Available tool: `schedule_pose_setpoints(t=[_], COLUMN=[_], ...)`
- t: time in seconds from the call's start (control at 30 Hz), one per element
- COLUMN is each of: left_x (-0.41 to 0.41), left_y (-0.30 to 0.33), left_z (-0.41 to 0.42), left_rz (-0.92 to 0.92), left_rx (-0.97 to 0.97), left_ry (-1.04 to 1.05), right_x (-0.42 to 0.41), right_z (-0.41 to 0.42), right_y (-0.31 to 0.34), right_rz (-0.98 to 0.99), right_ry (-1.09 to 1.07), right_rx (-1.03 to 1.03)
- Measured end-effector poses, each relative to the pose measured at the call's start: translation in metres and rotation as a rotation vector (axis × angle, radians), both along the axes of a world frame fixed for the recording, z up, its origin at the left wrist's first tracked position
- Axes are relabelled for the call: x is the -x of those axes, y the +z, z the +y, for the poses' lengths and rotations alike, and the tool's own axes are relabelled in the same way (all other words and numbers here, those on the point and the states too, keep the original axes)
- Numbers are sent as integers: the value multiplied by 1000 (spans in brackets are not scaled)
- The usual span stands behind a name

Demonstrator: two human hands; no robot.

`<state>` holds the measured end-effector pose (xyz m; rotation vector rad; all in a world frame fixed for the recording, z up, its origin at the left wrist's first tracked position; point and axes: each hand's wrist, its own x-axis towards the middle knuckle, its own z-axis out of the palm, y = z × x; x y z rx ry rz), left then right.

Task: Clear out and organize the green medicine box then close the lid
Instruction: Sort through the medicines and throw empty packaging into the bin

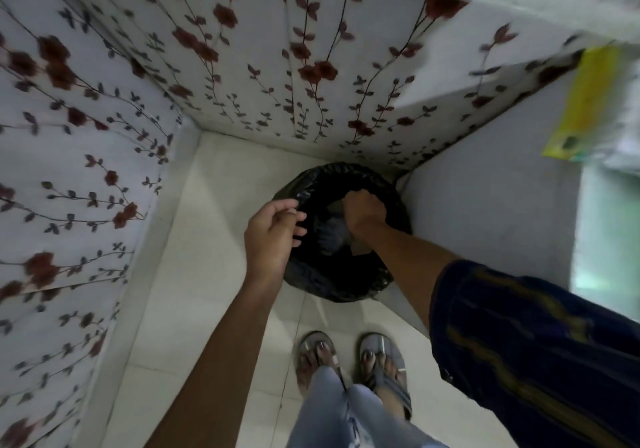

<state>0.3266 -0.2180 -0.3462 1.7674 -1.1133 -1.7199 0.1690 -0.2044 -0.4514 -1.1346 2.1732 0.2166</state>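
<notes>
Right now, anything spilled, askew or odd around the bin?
Nothing stands out. The black-lined bin stands upright in the corner, no litter on the tiled floor. The left hand holds its rim; the right hand reaches inside.

Readable text: none anywhere in view.
Yellow package [581,101]: up and to the right of the black-lined bin [339,274]; its print is too blurred to read.

Floral-papered walls [221,67] meet pale tiled floor [207,292].
</notes>
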Motion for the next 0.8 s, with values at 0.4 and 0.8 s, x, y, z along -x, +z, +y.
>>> schedule_pose_setpoints(t=[0.4, 0.8], left_x=[34, 129], left_y=[229, 322], left_z=[27, 103], left_rz=[30, 127], left_rx=[-242, -45], left_ry=[38, -258], right_x=[-1, 65], right_z=[62, 207], right_y=[301, 435], right_rz=[-340, -437], right_ry=[-507, -591], right_rx=[513, 636])
